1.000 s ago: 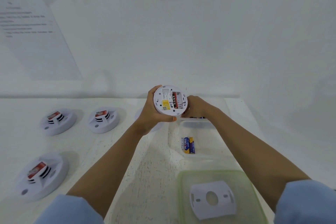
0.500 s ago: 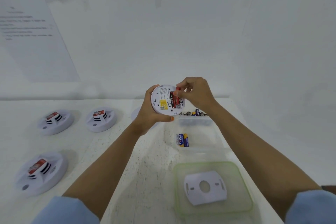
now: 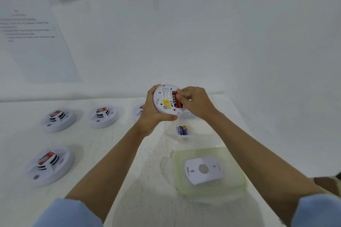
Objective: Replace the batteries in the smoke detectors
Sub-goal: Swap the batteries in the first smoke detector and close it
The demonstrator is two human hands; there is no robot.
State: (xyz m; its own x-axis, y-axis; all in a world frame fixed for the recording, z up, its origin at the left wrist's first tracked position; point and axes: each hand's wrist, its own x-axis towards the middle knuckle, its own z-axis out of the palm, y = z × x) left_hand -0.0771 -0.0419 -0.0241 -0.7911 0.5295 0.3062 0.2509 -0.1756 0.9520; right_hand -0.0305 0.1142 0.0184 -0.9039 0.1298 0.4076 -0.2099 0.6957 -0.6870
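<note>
My left hand (image 3: 152,114) grips a round white smoke detector (image 3: 165,100), held above the table with its back facing me. A yellow label and red batteries (image 3: 176,100) show in its open compartment. My right hand (image 3: 195,102) has its fingertips curled onto the red batteries at the detector's right side. Two blue and yellow batteries (image 3: 182,130) lie in a clear tub (image 3: 184,137) just below. The detector's white mounting plate (image 3: 203,169) lies in a green-rimmed container (image 3: 210,188).
Three more smoke detectors sit face up on the white table (image 3: 129,153): a near-left detector (image 3: 48,164), a far-left detector (image 3: 58,119) and a middle detector (image 3: 103,116). Another detector (image 3: 138,110) is partly hidden behind my left wrist. White walls with paper sheets stand behind.
My right hand came up from behind the detector and moved onto the red batteries in the compartment. The detector tilted slightly left. My head view shifted upward a little.
</note>
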